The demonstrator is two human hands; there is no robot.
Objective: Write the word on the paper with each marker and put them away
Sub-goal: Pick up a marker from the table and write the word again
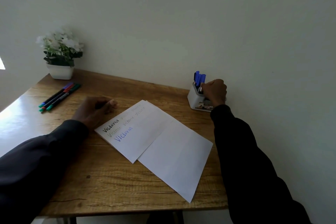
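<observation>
Holder point(192, 97) at far right of desk point(112, 183) held blue markers point(200, 77); right hand point(215, 90) pinched a marker point(201, 87) in it. Left hand point(96, 109) rested loosely curled, empty, beside paper point(163, 142). Loose markers point(58, 96) lay far left.

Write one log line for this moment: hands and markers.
right hand: pinches marker in pen holder | left hand: rests on desk by paper | three markers: lying on desk
</observation>
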